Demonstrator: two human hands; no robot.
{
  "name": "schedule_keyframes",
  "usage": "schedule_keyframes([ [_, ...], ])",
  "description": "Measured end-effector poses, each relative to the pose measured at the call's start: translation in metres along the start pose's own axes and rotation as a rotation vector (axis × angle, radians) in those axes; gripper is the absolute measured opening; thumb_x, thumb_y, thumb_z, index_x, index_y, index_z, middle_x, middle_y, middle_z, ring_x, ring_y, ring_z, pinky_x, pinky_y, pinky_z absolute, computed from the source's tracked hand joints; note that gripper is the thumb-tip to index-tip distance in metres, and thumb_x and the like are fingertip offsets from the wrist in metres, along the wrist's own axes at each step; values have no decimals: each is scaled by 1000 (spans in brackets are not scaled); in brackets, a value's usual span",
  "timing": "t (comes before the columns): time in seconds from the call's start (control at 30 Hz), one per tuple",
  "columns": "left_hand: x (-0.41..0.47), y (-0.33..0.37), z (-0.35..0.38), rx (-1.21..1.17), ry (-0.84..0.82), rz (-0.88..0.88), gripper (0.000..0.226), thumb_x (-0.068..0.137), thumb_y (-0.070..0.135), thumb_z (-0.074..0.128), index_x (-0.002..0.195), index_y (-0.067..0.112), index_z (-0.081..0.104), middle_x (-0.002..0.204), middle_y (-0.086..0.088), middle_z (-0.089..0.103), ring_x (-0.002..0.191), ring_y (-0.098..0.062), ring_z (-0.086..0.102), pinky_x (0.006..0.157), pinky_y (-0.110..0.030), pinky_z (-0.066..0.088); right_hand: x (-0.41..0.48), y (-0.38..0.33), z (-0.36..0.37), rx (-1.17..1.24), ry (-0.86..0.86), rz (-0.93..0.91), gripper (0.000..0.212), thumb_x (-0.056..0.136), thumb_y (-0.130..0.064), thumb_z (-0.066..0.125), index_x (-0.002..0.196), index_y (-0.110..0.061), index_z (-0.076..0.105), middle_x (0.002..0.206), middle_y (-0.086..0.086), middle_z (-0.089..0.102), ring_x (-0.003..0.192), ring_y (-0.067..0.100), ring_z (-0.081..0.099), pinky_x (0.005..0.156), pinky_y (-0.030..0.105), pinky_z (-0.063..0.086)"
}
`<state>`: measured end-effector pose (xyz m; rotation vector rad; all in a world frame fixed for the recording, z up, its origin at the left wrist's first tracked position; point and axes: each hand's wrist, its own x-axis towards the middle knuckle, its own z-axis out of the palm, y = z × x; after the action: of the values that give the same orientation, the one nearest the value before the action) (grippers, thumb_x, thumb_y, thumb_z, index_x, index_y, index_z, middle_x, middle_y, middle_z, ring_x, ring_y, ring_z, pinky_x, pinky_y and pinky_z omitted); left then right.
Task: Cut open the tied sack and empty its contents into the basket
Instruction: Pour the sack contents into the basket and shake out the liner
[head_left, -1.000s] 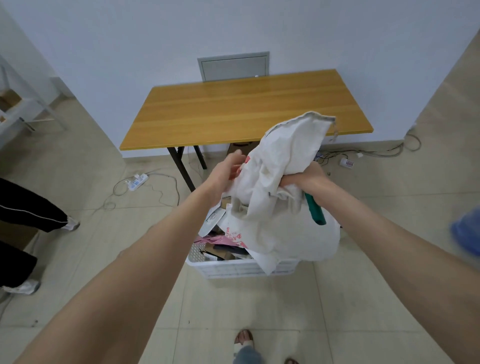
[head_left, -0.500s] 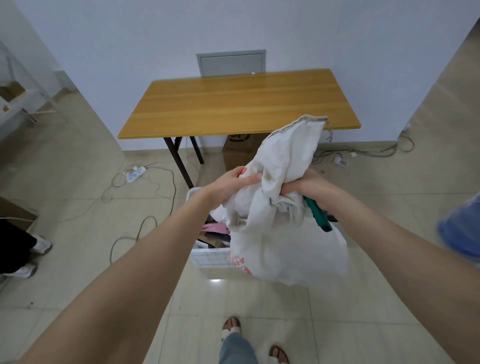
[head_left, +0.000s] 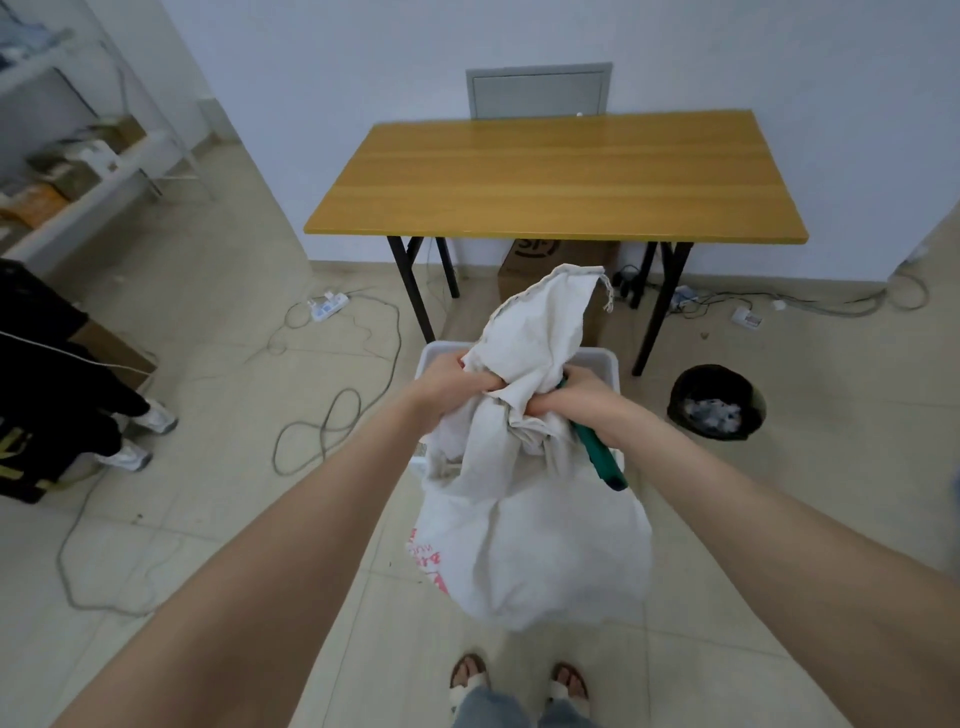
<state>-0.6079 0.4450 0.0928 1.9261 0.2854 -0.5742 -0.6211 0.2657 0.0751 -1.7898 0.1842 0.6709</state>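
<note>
Obs., head view. All positions are given from the basket (head_left: 601, 358).

- Basket: white, on the tiled floor. Only its far rim and corners show. I cannot see what is inside.
- Sack (head_left: 530, 525): pale cloth, held up on the near side of the basket and covering most of it from my camera. The lower part bulges, with red print low on its left face. The loose upper end stands above both hands, toward the basket's far side, with a frayed string at its tip.
- Left hand (head_left: 448, 385): clenched on a bunch of sack cloth, near the basket's left corner.
- Right hand (head_left: 577, 397): clenched on the sack's gathered neck, near the basket's right side. The same fist also holds a green-handled tool (head_left: 600, 457), whose handle points down toward me. I cannot tell what kind of blade it has.
- Wooden table (head_left: 556, 176): beyond the basket, against the wall. Cardboard box (head_left: 540, 255) beneath it.
- Black bin (head_left: 716, 400): right of the basket, with scraps inside.
- Power strip (head_left: 327, 306) and cables: on the floor, left of the basket.
- My sandalled feet (head_left: 470, 675): near side of the basket.
</note>
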Motion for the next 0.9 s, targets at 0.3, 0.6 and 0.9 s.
schedule_keyframes([
  [0.3, -15, -52, -33, -98, 107, -74, 37, 79, 12, 68, 115, 11, 61, 93, 2, 66, 81, -11, 61, 62, -22, 48, 14, 7, 61, -6, -49, 33, 48, 70, -35, 83, 107, -20, 56, 106, -2, 65, 93, 13, 61, 80, 27, 50],
  [0.6, -50, -118, -87, -178, 180, -125, 15, 78, 7, 66, 82, 20, 62, 83, 4, 65, 79, -15, 61, 65, -23, 48, 14, 0, 150, -61, -75, 54, 55, 72, -33, 81, 118, -22, 52, 97, -7, 58, 81, 7, 53, 72, 20, 43],
  [0.9, -29, -170, -81, -157, 143, -155, 30, 73, 9, 70, 102, 11, 64, 94, -3, 68, 85, -18, 62, 64, -25, 49, 24, 45, 176, 78, -80, 121, 53, 72, -19, 82, 118, -20, 56, 90, -14, 61, 77, -2, 56, 52, 8, 43],
])
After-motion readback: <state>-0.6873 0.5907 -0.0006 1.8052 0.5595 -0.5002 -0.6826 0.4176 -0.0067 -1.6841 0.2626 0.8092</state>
